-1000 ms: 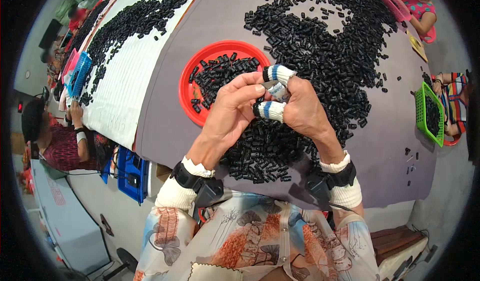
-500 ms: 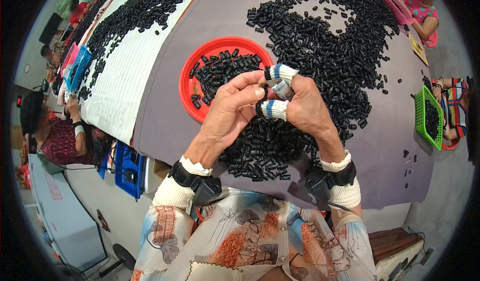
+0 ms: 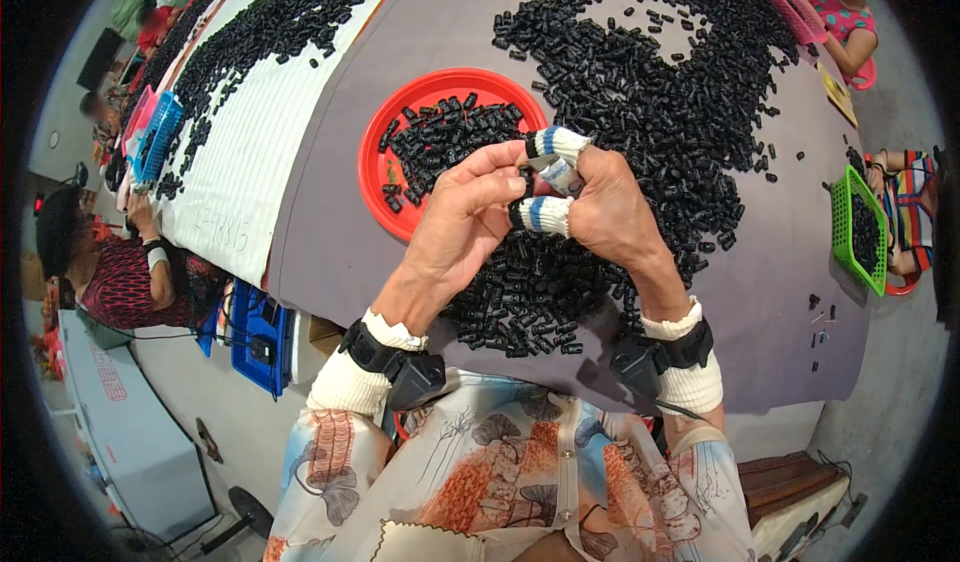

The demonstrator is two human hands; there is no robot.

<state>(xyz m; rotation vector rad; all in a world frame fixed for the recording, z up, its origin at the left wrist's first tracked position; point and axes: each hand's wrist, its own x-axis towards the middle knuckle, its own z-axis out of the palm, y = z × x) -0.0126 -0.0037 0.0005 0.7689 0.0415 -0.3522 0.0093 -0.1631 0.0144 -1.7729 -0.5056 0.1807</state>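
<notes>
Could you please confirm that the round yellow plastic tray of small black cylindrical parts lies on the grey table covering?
Not quite: the head view shows the round plastic tray is red, not yellow; it holds small black cylindrical parts and lies on the grey table covering.

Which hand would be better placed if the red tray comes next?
Probably the left hand: it is nearer the round red tray, overlapping its edge in view, with bare fingers. The right hand, wearing striped finger covers, sits farther away.

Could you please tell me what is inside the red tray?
Many small black parts lie inside the red tray. The left hand covers its lower right side, so what lies there cannot be seen.
</notes>
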